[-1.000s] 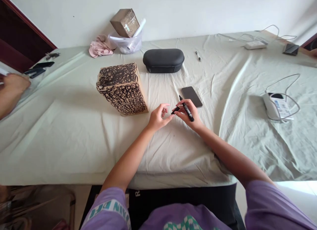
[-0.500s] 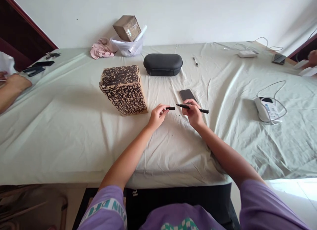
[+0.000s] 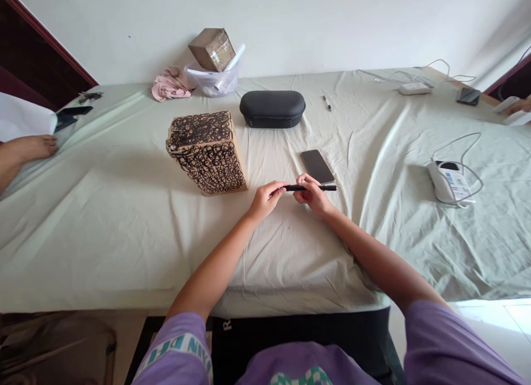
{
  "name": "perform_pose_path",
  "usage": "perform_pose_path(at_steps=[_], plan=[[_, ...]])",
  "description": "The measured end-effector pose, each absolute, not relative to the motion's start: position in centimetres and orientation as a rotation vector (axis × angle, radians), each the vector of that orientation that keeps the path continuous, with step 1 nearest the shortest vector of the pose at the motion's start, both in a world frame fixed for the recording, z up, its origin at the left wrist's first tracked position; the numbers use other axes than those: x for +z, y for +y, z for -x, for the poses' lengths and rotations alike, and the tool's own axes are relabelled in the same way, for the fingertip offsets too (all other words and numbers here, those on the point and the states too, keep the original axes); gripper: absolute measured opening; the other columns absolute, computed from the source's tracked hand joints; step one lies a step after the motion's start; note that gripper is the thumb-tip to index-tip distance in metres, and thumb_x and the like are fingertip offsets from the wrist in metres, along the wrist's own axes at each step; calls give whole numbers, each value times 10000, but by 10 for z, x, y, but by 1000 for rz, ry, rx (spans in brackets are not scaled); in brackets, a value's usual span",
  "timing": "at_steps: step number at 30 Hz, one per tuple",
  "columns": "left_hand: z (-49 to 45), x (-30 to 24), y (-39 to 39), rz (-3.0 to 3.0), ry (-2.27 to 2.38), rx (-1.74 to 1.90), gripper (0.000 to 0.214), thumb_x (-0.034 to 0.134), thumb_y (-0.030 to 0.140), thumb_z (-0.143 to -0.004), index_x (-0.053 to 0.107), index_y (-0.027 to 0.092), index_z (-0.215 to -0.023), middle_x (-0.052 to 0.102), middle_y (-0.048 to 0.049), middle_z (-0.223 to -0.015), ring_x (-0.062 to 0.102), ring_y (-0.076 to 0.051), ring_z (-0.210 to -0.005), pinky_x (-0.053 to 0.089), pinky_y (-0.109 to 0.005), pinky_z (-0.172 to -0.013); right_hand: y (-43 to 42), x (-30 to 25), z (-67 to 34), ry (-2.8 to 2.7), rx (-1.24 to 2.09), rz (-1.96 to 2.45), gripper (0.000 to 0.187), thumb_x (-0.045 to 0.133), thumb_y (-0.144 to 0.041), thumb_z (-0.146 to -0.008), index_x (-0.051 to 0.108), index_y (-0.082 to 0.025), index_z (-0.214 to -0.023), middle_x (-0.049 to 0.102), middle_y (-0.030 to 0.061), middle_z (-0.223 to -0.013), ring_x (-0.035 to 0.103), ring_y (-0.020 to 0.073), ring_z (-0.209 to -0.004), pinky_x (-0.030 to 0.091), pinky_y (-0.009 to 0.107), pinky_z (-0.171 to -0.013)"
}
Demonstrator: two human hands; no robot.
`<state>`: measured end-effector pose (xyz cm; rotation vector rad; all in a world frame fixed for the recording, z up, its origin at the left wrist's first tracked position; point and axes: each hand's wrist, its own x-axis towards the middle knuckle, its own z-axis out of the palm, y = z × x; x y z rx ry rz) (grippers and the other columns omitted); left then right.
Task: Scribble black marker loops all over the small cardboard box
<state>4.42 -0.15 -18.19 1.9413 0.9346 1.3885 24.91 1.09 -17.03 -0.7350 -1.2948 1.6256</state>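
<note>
A black marker [image 3: 311, 187] lies level between both hands, just above the pale green cloth. My left hand [image 3: 265, 198] pinches its cap end, and my right hand [image 3: 316, 196] grips the barrel. The cap sits joined to the barrel with no gap showing. A cardboard box [image 3: 207, 150] covered in black scribbled loops stands just left of my left hand. A dark phone [image 3: 317, 165] lies flat behind my right hand.
A black oval case [image 3: 272, 108] sits behind the box. At the back stand a plastic tub [image 3: 213, 78] with a small carton, a pink cloth [image 3: 171, 83] and another pen [image 3: 327, 102]. A white device with cable [image 3: 450, 181] lies right. Another person's hand [image 3: 29, 148] rests far left.
The cap in my left hand and the barrel in my right hand were apart half a second ago; now they meet in one line. Both hands moved closer together.
</note>
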Motion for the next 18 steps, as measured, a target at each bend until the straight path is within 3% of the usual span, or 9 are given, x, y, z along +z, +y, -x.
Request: perform_pose_path(at_steps=[4, 6, 10, 12, 14, 16, 18], plan=[[-41, -182, 1, -2013, 963, 1367, 368, 579, 465, -1107, 818, 191, -1164, 773, -60, -903, 625, -158, -701, 507, -280, -668, 11, -170, -248, -1284, 1673, 698, 335, 695, -541, -930, 477, -287, -940, 331, -138, -526, 223, 102, -459, 204, 271, -533], [-37, -182, 4, -2162, 979, 1344, 318, 582, 402, -1107, 797, 213, -1247, 800, -82, -1022, 684, -185, -809, 565, -321, -783, 13, -169, -251, -1255, 1599, 723, 394, 774, -520, -888, 454, -293, -928, 264, -155, -542, 182, 90, -466, 194, 263, -531], [-9, -175, 10, -2361, 1222, 1629, 267, 769, 364, -978, 795, 259, -1222, 726, -143, -1283, 676, -313, -1159, 527, -500, -1085, 18, -170, -261, -1269, 1303, 818, 376, 842, -441, -850, 513, -286, -946, 435, -112, -625, 327, 100, -521, 260, 263, -531], [13, -166, 10, -2143, 1502, 2015, 389, 886, 444, -857, 767, 236, -1164, 636, -164, -1293, 603, -378, -1249, 477, -572, -1145, 19, -171, -265, -1321, 1242, 878, 325, 834, -426, -852, 623, -272, -1046, 586, -62, -766, 424, 106, -581, 328, 270, -550], [37, -155, 9, -1843, 1672, 2351, 647, 927, 553, -788, 671, 204, -1270, 512, -182, -1409, 480, -425, -1402, 403, -622, -1230, 19, -171, -267, -1378, 1249, 929, 412, 817, -421, -853, 690, -268, -1214, 697, -1, -985, 506, 115, -654, 394, 279, -578], [62, -148, 9, -1601, 1748, 2586, 834, 897, 650, -802, 546, 191, -1404, 415, -189, -1507, 387, -426, -1475, 335, -654, -1277, 21, -173, -268, -1444, 1235, 988, 529, 806, -423, -842, 698, -273, -1337, 721, 59, -1211, 593, 147, -768, 467, 295, -615], [86, -147, 13, -1352, 1777, 2652, 876, 855, 686, -853, 463, 227, -1488, 379, -167, -1566, 391, -399, -1458, 361, -659, -1224, 25, -177, -268, -1506, 1173, 1038, 565, 798, -436, -827, 710, -274, -1361, 687, 101, -1371, 665, 210, -948, 555, 336, -694]])
